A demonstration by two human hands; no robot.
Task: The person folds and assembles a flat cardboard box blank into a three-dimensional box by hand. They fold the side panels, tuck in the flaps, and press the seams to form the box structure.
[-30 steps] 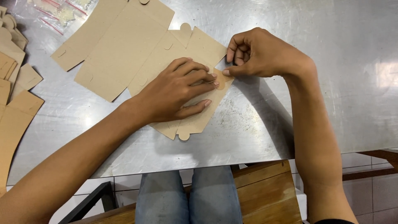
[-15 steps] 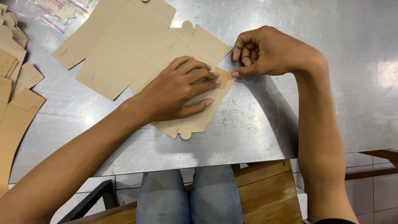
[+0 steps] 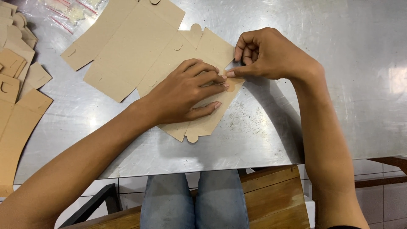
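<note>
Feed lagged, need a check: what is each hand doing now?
Left hand: open, flat on the flat brown cardboard box blank.
Right hand: fingertips pinched at the blank's right edge.

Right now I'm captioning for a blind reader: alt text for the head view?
Two bare hands work a flat brown cardboard blank on a steel table: the left hand presses it flat, the right hand pinches its edge.

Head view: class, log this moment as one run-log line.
left hand: flat on cardboard blank | right hand: pinching blank's edge | surface: metal table
</note>
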